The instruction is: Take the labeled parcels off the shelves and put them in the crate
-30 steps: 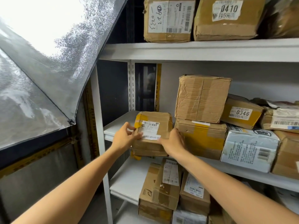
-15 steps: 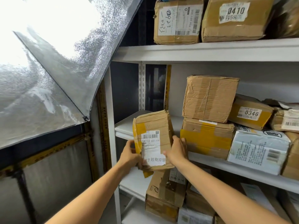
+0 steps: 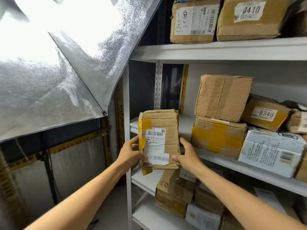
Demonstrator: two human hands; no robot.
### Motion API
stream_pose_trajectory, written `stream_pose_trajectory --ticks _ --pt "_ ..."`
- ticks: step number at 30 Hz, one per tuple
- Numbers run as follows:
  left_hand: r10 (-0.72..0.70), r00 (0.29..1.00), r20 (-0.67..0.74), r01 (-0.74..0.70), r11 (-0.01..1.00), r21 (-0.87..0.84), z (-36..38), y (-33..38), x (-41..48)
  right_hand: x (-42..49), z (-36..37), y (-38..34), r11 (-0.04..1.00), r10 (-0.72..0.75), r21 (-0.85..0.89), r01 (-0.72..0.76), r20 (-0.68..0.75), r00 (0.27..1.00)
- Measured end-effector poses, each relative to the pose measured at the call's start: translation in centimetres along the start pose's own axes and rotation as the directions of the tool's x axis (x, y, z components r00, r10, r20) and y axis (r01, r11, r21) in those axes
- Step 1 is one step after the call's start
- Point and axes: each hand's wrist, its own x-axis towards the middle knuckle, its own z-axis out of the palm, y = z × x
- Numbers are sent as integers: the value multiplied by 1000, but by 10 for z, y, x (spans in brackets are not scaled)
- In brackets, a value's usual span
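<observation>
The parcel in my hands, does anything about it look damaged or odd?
Yes. The parcel is crumpled and creased all over, and a strip of yellow tape hangs loose below its lower left corner. Its label looks intact.

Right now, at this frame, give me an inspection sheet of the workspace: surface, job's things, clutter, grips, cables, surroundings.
Surface: white shelf, bare at its left end; more boards above and below it.
Job's things: held parcel, upright in front of the shelf, label facing the camera; crate not in view.
Clutter: stacked parcels fill the shelves, among them the 0410 parcel on the top board and the 0346 parcel on the middle one.
Grips: left grip and right grip each hold a lower side edge of the held parcel.
Cables: nothing seen.
Surroundings: grey umbrella-like canopy at left, with bright light behind it.
</observation>
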Motion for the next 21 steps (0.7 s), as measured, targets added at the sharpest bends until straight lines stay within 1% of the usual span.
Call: stream_pose_trajectory --ticks 7,11,15,18,21 --pt "70 997 -18 -71 997 -13 -5 33 -9 -11 -12 -25 982 -184 22 187 -105 977" --pt "136 991 -14 -135 991 14 -1 57 -14 -23 -23 -37 964 -252 46 263 -172 952" --pt "224 974 19 -224 974 14 15 80 -21 -39 -42 -51 953 -281 42 301 -256 925" --pt "285 955 76 -285 958 -16 35 95 -27 -59 -66 -57 940 -338 -71 334 -334 880" --pt "347 926 146 -345 938 -41 65 110 -32 -80 -98 -60 933 -361 -174 316 -410 838"
